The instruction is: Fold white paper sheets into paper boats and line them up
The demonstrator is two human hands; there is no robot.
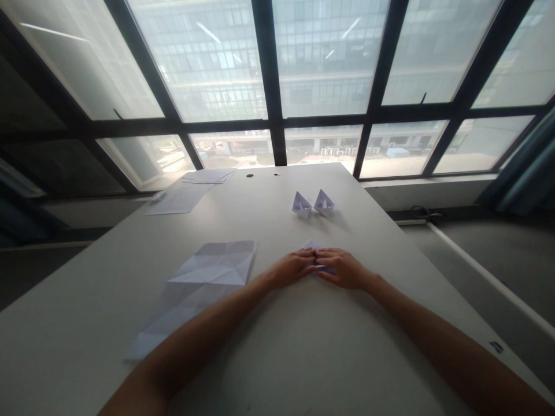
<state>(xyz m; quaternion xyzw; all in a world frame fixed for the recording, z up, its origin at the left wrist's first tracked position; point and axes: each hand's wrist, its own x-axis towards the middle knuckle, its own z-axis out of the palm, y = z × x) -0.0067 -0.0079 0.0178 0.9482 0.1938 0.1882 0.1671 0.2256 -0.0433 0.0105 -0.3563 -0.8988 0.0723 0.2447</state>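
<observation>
My left hand [295,267] and my right hand [342,267] meet over a small folded white paper [310,244] on the table. Both sets of fingers are stretched out and rest on the paper, with the fingertips almost touching. Each thumb lies apart from its fingers, nearer to me. Most of the paper is covered, but its pointed far edge and a bit between the thumbs show. Beyond the hands stand two folded paper boats, the left boat [302,205] and the right boat [324,203], side by side.
Creased white sheets [217,263] lie to the left, partly behind my left forearm. Farther back on the white table [277,370] are flat papers [184,199]. A small dark object [496,346] sits near the right edge. Large framed windows [325,58] rise beyond the table.
</observation>
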